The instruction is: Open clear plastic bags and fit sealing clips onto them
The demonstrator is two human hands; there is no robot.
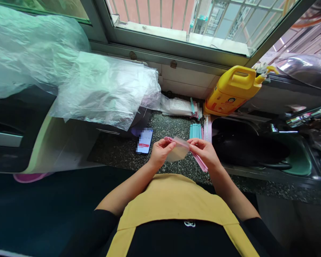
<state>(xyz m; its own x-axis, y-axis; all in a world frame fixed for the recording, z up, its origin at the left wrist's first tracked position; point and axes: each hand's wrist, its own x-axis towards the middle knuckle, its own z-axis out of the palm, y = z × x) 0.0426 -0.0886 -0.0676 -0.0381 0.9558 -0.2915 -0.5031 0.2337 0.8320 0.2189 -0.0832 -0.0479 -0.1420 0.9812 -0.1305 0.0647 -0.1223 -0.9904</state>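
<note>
Head view: the left hand (159, 154) and right hand (204, 151) each have a pinched grip on a clear pouch (178, 153) above the tabletop (167, 125); pink strips (200, 164) project from the right hand. Label (227, 102) on yellow jug (234, 87): illegible. Phone screen (146, 140): partly pixelated.

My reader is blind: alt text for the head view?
A person's left hand and right hand hold a translucent bag over a speckled counter, pink strips jutting below the right. Nearby are teal strips, a phone and a yellow bottle.
</note>
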